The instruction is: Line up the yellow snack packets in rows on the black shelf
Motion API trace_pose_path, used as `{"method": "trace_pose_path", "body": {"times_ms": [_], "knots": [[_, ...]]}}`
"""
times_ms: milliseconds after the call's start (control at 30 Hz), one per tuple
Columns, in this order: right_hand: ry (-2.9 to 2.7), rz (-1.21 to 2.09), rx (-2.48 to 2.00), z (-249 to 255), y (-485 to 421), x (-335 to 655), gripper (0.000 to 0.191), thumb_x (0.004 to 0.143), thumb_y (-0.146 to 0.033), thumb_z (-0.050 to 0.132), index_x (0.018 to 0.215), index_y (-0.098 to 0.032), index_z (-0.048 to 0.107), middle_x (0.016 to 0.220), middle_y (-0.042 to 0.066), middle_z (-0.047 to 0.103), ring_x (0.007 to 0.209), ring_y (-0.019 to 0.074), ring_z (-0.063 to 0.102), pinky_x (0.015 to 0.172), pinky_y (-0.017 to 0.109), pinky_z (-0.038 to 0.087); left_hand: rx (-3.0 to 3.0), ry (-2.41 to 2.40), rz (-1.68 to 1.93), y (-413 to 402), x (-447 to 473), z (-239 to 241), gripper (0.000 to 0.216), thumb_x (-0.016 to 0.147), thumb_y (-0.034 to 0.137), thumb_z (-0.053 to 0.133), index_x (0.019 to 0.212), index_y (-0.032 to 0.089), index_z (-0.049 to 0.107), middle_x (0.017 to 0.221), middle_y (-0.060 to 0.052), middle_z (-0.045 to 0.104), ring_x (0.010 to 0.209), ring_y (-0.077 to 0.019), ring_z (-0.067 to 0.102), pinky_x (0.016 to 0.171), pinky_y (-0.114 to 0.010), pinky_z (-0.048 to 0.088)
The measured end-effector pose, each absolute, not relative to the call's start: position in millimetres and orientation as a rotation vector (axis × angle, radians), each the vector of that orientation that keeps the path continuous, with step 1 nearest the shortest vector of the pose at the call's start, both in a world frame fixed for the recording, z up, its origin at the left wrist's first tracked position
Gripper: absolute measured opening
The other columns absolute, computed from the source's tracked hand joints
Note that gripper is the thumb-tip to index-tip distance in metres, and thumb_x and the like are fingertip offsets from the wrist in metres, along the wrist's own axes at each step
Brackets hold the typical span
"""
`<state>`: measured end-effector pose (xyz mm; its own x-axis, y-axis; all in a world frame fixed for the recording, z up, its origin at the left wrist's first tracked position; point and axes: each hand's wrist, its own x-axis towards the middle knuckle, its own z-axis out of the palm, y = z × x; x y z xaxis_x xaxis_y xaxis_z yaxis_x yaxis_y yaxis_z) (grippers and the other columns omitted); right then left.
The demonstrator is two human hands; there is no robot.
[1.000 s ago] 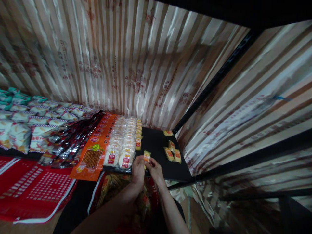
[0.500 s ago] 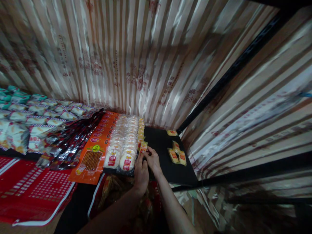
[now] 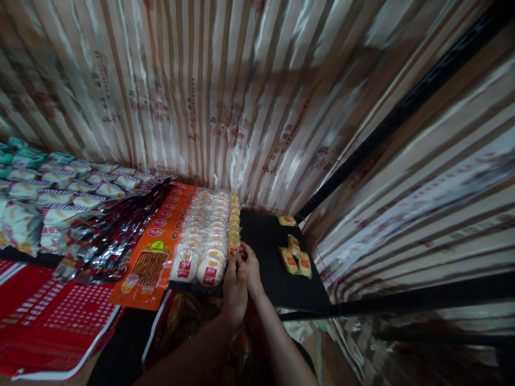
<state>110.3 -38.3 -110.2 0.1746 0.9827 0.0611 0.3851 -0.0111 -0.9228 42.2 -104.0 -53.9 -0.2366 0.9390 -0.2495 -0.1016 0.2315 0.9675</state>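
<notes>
At the near end of a narrow row of yellow snack packets (image 3: 234,220), my two hands meet around a small yellow snack packet (image 3: 234,248) with a red label. My left hand (image 3: 235,289) is closed at the packet's lower edge, its fingertips partly hidden. From the right side, my right hand (image 3: 251,271) pinches the same packet. Just left of it stand two rows of round white crackers in clear wrap (image 3: 211,268). Several loose yellow packets (image 3: 296,256) lie on the black shelf (image 3: 267,241) to the right.
An orange snack bag (image 3: 148,262), dark shiny packets (image 3: 108,236) and white bags (image 3: 56,220) line the shelf leftward. Below are a red basket (image 3: 60,316) and a shadowed container of wrapped items. A striped curtain (image 3: 241,96) hangs behind; a black post (image 3: 382,128) slants at right.
The held packet has gone lower and sits closer against the front of the yellow row, with my fingers covering more of it. The view has shifted slightly.
</notes>
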Motion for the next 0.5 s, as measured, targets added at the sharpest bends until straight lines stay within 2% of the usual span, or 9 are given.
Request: {"method": "trace_pose_path", "body": {"times_ms": [133, 267, 367, 500], "knots": [[-1.348, 0.832, -1.535, -106, -42, 109, 0.043, 0.069, -0.035, 0.056, 0.107, -0.016, 0.062, 0.091, 0.007, 0.061, 0.075, 0.0169, 0.059, 0.074, 0.031, 0.051, 0.845, 1.441, 1.221, -105, 42, -53, 0.047, 0.078, 0.022, 0.042, 0.123, 0.015, 0.054, 0.131, -0.009, 0.054, 0.126, -0.0205, 0.044, 0.111, -0.03, 0.023], [-1.307, 0.833, -1.529, -101, -47, 111, 0.052, 0.072, -0.048, 0.053, 0.11, -0.013, 0.06, 0.103, 0.012, 0.06, 0.088, 0.0204, 0.06, 0.08, 0.033, 0.051, 0.879, 1.42, 1.255, -106, 43, -60, 0.05, 0.079, 0.022, 0.042, 0.128, 0.014, 0.049, 0.135, -0.009, 0.05, 0.129, -0.0206, 0.04, 0.111, -0.031, 0.023], [-1.253, 0.829, -1.544, -100, -44, 114, 0.059, 0.077, -0.056, 0.046, 0.114, -0.012, 0.058, 0.117, 0.015, 0.056, 0.107, 0.0227, 0.055, 0.093, 0.035, 0.045, 0.884, 1.428, 1.253, -109, 46, -67, 0.052, 0.08, 0.025, 0.042, 0.13, 0.011, 0.046, 0.14, -0.011, 0.043, 0.132, -0.0215, 0.036, 0.112, -0.033, 0.022], [-1.133, 0.916, -1.478, -106, -30, 114, 0.069, 0.081, -0.064, 0.033, 0.124, -0.015, 0.052, 0.131, 0.012, 0.051, 0.123, 0.0216, 0.044, 0.105, 0.036, 0.034, 0.911, 1.427, 1.249, -111, 50, -75, 0.053, 0.082, 0.027, 0.039, 0.131, 0.007, 0.044, 0.142, -0.013, 0.04, 0.133, -0.0211, 0.033, 0.113, -0.034, 0.021]]}}
